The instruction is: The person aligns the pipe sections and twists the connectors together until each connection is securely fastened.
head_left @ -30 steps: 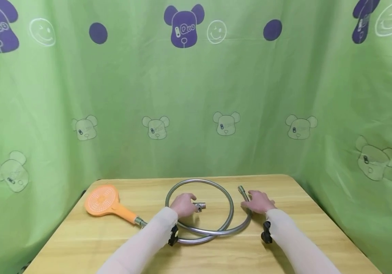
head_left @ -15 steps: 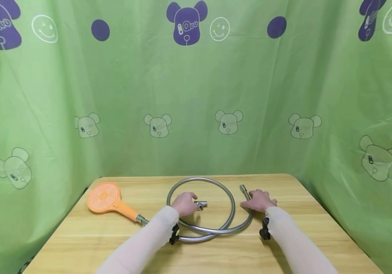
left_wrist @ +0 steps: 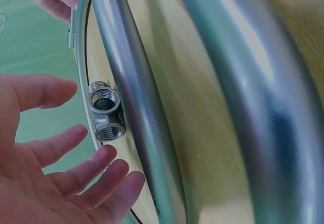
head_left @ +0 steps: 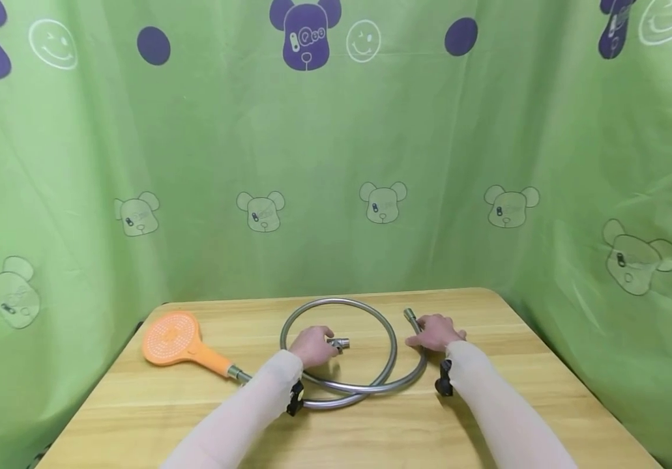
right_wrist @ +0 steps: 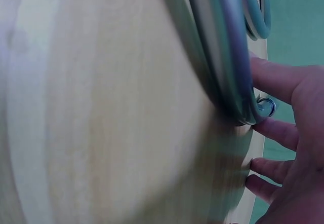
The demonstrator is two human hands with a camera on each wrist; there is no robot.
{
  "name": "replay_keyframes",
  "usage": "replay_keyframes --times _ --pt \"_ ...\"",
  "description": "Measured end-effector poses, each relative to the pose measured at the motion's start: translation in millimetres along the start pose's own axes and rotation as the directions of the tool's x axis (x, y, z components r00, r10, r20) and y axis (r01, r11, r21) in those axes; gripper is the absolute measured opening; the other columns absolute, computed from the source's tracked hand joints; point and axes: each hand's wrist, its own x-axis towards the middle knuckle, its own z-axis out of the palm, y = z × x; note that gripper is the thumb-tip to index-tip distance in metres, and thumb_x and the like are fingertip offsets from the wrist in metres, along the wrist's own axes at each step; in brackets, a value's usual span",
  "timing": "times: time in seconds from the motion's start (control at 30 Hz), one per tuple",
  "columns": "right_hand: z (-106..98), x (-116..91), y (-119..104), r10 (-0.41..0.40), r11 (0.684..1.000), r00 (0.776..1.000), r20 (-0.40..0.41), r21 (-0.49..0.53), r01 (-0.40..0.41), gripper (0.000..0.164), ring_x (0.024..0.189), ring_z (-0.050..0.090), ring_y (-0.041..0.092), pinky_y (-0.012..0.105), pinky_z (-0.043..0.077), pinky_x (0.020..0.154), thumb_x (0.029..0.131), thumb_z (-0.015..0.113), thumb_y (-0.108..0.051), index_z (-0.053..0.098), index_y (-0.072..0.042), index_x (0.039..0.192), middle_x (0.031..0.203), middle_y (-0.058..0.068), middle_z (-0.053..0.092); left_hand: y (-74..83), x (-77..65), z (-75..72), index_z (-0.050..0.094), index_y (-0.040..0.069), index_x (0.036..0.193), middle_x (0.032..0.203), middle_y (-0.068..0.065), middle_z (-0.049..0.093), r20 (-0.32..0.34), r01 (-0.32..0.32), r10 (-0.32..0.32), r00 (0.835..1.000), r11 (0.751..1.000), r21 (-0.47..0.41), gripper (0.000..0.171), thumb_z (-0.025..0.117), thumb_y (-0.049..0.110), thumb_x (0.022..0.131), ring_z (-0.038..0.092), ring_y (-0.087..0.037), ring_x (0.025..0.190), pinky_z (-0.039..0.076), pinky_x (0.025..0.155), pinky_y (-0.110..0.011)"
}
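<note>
My left hand hovers around a small chrome tee fitting, which lies inside the loop of a metal shower hose. In the left wrist view its thumb and fingers are spread, with the fingertips just short of the fitting's threaded openings. My right hand is at the hose's free end, near the metal end nut. Seen from the right wrist, thumb and index finger lie on either side of the hose, fairly straight, and the other fingertips reach toward the table.
An orange shower head lies face up at the table's left, joined to the hose's other end. The wooden table has green curtains on three sides. Part of the hose passes beneath the left forearm.
The head view has shifted slightly. My left fingers sit a touch nearer the fitting; the right hand keeps its place by the hose end, and the hose and shower head lie as before.
</note>
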Motion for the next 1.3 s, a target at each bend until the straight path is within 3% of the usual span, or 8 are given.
replay_keyframes --times 0.23,0.5,0.77,0.97,1.13,1.23,1.3 --pt "-2 -1 -3 -0.002 1.0 1.0 -0.013 -0.005 0.002 0.06 0.126 0.04 0.046 0.077 0.025 0.099 0.085 0.075 -0.04 0.061 -0.005 0.132 0.132 0.025 0.056 1.7 0.4 0.4 0.063 0.002 0.13 0.132 -0.018 0.063 0.006 0.01 -0.01 1.0 1.0 -0.028 0.05 0.074 0.019 0.085 0.058 -0.039 0.121 0.045 0.106 -0.056" --pt "-1 -5 -7 0.002 1.0 1.0 -0.019 -0.004 -0.002 0.062 0.127 0.041 0.047 0.078 0.023 0.102 0.086 0.072 -0.033 0.057 -0.007 0.14 0.135 0.024 0.057 0.0 1.7 6.3 0.064 0.001 0.127 0.129 -0.018 0.065 0.0 -0.005 0.005 1.0 1.0 0.012 0.05 0.074 0.021 0.083 0.059 -0.038 0.119 0.047 0.106 -0.053" --pt "-2 -11 -4 0.004 1.0 1.0 -0.024 0.01 -0.004 0.058 0.126 0.043 0.047 0.077 0.027 0.099 0.086 0.07 -0.026 0.058 -0.006 0.139 0.136 0.023 0.059 3.6 -1.1 10.1 0.064 -0.003 0.125 0.121 -0.02 0.068 -0.009 -0.013 0.014 1.0 0.999 0.046 0.05 0.074 0.018 0.081 0.063 -0.036 0.109 0.051 0.1 -0.05" --pt "-2 -12 -3 -0.002 0.999 0.999 -0.04 0.039 0.004 0.056 0.125 0.046 0.045 0.075 0.027 0.1 0.086 0.067 -0.021 0.059 -0.004 0.138 0.136 0.022 0.059 4.9 -1.5 9.6 0.062 -0.002 0.129 0.127 -0.021 0.065 -0.009 -0.005 0.005 1.0 0.998 0.066 0.053 0.074 0.02 0.082 0.06 -0.039 0.117 0.049 0.103 -0.052" --pt "-1 -9 -4 -0.047 0.996 0.996 -0.073 0.069 0.053 0.044 0.102 0.061 0.036 0.07 0.037 0.091 0.083 0.065 -0.01 0.065 -0.001 0.126 0.109 0.017 0.07 5.4 0.4 9.5 0.061 0.0 0.132 0.129 -0.02 0.064 -0.005 0.004 -0.004 1.0 0.997 0.08 0.054 0.073 0.019 0.083 0.059 -0.039 0.12 0.048 0.104 -0.051" --pt "-2 -6 -8 -0.054 0.993 0.996 -0.07 0.102 0.061 0.037 0.089 0.061 0.03 0.065 0.038 0.089 0.083 0.064 -0.006 0.064 0.001 0.12 0.095 0.011 0.068 4.8 3.6 10.9 0.062 0.001 0.133 0.13 -0.019 0.065 -0.011 0.009 -0.009 1.0 0.997 0.082 0.052 0.073 0.016 0.084 0.06 -0.039 0.121 0.049 0.104 -0.051" --pt "-2 -5 -10 -0.053 0.991 0.996 -0.075 0.116 0.061 0.037 0.088 0.06 0.029 0.064 0.038 0.089 0.084 0.063 -0.004 0.063 0.002 0.12 0.095 0.011 0.067 4.2 6.4 12.1 0.062 0.002 0.134 0.132 -0.018 0.064 -0.014 0.014 -0.013 1.0 0.996 0.083 0.05 0.073 0.014 0.086 0.058 -0.039 0.123 0.047 0.106 -0.051"
